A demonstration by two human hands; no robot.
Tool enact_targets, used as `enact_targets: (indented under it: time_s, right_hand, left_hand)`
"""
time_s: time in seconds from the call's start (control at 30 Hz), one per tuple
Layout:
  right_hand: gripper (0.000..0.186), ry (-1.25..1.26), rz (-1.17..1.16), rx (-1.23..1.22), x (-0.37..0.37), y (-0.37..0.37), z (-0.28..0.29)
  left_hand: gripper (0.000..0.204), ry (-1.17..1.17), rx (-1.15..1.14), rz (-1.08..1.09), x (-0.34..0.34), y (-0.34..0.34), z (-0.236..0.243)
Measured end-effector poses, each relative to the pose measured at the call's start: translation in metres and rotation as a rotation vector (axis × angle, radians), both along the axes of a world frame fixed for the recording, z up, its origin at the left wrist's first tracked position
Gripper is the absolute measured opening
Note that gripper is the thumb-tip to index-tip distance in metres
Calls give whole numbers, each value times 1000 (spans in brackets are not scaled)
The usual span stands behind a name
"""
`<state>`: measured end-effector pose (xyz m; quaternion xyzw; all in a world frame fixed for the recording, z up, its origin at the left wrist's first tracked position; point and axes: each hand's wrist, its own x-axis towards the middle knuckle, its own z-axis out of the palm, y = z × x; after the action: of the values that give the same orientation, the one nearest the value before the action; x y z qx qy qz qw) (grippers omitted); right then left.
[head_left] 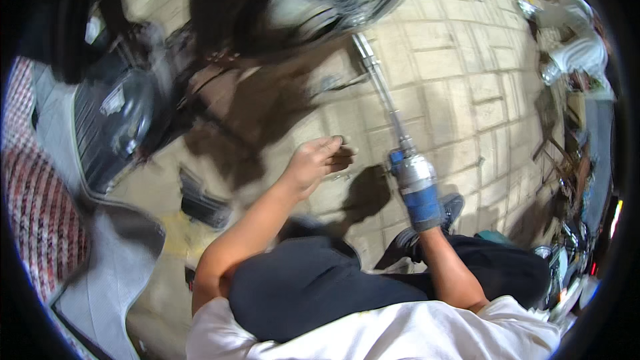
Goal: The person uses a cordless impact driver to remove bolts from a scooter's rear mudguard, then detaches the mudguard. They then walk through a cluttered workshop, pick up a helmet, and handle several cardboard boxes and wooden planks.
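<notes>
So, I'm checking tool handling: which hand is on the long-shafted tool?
The right hand: it holds the long-shafted tool by its near end; the left hand is apart from it.

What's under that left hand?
Around the left hand you can see paving and a dark patch that looks like shadow. The hand covers the bit directly beneath it, so I can't tell what's there.

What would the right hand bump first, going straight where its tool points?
Likely the dark wheel: the right hand holds a tool whose long metal rod ends near the wheel's edge, though depth is unclear.
</notes>
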<state>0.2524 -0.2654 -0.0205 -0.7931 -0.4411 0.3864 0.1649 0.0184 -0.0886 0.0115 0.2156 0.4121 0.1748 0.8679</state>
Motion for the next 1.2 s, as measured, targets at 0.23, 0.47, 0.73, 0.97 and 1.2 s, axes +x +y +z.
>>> enact_targets:
  time_s: [0.23, 0.47, 0.73, 0.97, 1.2]
  right_hand:
    - [26, -207, -356, 547, 71, -49, 11]
    - [13, 735, -1059, 486, 198, -20, -22]
    - [13, 987, -1428, 157, 309, -5, -73]
    - [37, 493, -104, 33, 69, 78, -8]
    - [38, 565, 230, 8, -80, 91, 27]
  left_hand:
    - [23, 1166, 514, 429, -189, -112, -69]
    - [52, 1245, -9, 923, -343, -138, -103]
    - [46, 684, -324, 1163, -363, -117, -121]
    - [39, 125, -39, 1083, -242, -123, -49]
    - [21, 675, 699, 541, -111, -96, -16]
